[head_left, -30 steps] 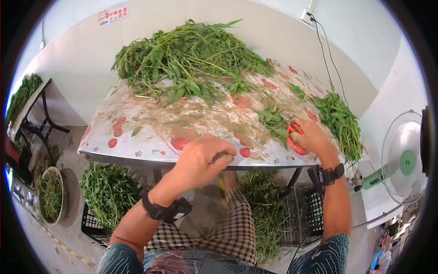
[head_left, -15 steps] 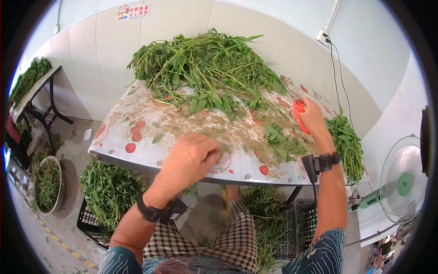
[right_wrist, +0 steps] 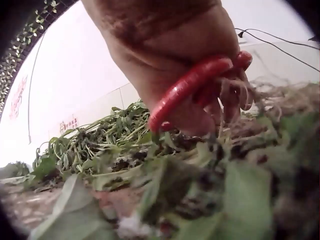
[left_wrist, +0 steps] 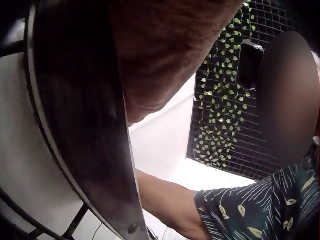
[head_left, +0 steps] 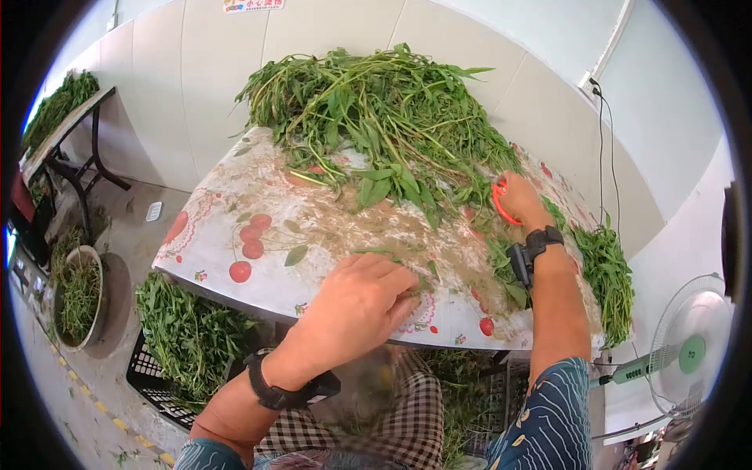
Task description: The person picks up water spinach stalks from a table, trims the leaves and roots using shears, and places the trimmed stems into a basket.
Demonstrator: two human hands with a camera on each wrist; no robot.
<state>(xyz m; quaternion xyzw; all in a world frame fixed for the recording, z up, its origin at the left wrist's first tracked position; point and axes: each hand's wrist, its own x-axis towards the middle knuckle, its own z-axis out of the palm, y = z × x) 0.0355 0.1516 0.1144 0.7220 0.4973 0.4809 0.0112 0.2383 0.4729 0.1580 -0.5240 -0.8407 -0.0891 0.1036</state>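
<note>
My right hand (head_left: 526,205) holds red-handled scissors (head_left: 502,206) at the right end of the big pile of leafy green stalks (head_left: 376,117). In the right wrist view the red handle loops (right_wrist: 187,90) sit around the hand, and its fingertips reach down among stalks and pale stringy roots (right_wrist: 237,92); the blades are hidden. My left hand (head_left: 352,301) is by the table's front edge, back upward, with loosely bent fingers and nothing visible in them. A small bunch of leaves (head_left: 501,262) lies below the right hand, partly behind the wrist camera.
Soil is strewn over the cherry-patterned tablecloth (head_left: 211,207). A bundle of greens (head_left: 607,274) lies at the right edge, near a fan (head_left: 691,352). Under the table stands a black crate (head_left: 153,388) heaped with greens. A tub (head_left: 98,313) stands at left.
My right hand with the scissors has moved up and away from the front edge to the big pile. My left hand has shifted slightly right over the table's edge. The head view has turned.
</note>
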